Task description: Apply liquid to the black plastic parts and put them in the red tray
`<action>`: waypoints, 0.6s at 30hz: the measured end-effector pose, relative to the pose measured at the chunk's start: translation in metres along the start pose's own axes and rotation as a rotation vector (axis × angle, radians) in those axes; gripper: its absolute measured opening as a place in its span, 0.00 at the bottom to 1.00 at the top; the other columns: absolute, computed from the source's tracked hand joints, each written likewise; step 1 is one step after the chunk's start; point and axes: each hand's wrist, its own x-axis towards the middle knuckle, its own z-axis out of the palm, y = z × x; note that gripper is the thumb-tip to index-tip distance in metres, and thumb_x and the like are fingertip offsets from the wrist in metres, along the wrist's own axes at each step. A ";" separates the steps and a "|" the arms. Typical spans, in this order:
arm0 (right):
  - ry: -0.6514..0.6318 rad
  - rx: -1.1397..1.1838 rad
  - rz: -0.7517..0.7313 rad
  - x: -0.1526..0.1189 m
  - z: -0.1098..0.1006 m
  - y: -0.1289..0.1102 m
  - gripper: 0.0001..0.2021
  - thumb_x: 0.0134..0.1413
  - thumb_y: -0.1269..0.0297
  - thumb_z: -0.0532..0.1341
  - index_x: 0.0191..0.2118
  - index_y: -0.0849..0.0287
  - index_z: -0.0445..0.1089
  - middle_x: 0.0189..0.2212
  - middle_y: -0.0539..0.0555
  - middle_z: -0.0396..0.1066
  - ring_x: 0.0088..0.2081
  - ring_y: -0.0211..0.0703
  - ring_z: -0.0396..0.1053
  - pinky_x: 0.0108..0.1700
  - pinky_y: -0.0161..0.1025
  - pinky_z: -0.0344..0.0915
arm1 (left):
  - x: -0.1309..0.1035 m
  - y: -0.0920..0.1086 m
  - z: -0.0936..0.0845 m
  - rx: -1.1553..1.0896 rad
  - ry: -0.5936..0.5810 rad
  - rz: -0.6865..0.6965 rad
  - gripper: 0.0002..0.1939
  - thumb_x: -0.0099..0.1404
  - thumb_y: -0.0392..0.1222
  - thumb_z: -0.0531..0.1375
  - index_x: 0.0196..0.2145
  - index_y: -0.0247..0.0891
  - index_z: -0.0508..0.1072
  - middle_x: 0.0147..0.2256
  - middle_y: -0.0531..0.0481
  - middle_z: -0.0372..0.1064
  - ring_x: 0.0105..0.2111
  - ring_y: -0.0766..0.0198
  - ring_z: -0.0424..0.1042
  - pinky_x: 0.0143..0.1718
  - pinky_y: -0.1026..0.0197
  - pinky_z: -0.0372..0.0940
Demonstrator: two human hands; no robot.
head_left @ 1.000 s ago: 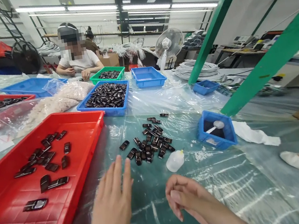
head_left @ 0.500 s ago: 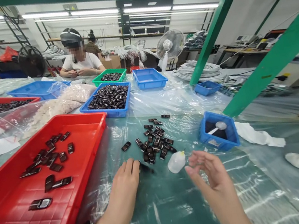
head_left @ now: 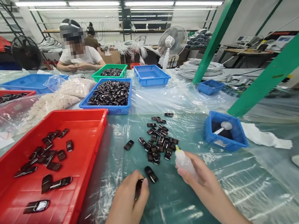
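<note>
My left hand (head_left: 131, 197) is closed around a small black plastic part (head_left: 139, 187), which its fingers mostly cover. Just right of those fingertips, a single black part (head_left: 151, 174) lies on the plastic-covered table. In my right hand (head_left: 203, 179) is a small white squeeze bottle (head_left: 185, 162), its yellow tip pointing up and away from me. Beyond both hands spreads a loose pile of black parts (head_left: 156, 141). To the left, the red tray (head_left: 85, 131) holds several more of the same kind, one of them showing a silvery face.
A blue bin (head_left: 227, 144) with a white spoon in dark contents stands to the right, beside white cloths (head_left: 265, 136). A slanting green post (head_left: 272, 67) rises behind it. Farther back are a blue tray (head_left: 128, 107) full of black parts and a co-worker (head_left: 79, 55).
My right hand has closed on the squeeze bottle and lifted it from the table, tip up. My left hand has taken hold of a black part and turned so its thumb shows.
</note>
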 end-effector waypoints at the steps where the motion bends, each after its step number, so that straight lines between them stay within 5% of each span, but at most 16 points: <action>1: -0.014 -0.003 0.010 -0.002 0.000 -0.001 0.22 0.58 0.46 0.58 0.54 0.50 0.61 0.49 0.58 0.70 0.44 0.48 0.72 0.37 0.37 0.70 | 0.000 -0.002 0.001 -0.007 0.003 -0.015 0.14 0.72 0.42 0.48 0.26 0.42 0.55 0.23 0.57 0.58 0.23 0.64 0.63 0.24 0.65 0.56; 6: 0.067 0.035 0.037 -0.016 0.003 -0.010 0.15 0.53 0.48 0.64 0.43 0.46 0.64 0.33 0.49 0.73 0.27 0.41 0.68 0.27 0.34 0.65 | -0.002 -0.006 0.003 -0.042 0.005 -0.061 0.14 0.70 0.46 0.53 0.27 0.42 0.56 0.23 0.57 0.58 0.23 0.64 0.62 0.25 0.64 0.57; 12: 0.130 0.015 -0.015 -0.024 -0.001 -0.013 0.16 0.41 0.49 0.71 0.39 0.43 0.77 0.41 0.52 0.76 0.39 0.51 0.73 0.33 0.38 0.69 | -0.008 -0.003 -0.004 -0.231 0.023 0.041 0.11 0.75 0.41 0.44 0.43 0.43 0.65 0.37 0.48 0.67 0.39 0.58 0.67 0.40 0.57 0.63; 18: 0.096 -0.089 -0.070 -0.032 -0.005 -0.009 0.15 0.43 0.46 0.68 0.40 0.40 0.79 0.40 0.53 0.79 0.36 0.53 0.75 0.33 0.41 0.71 | -0.014 -0.006 -0.002 -0.297 0.109 0.069 0.10 0.74 0.39 0.50 0.50 0.50 0.63 0.48 0.50 0.65 0.51 0.59 0.63 0.51 0.58 0.57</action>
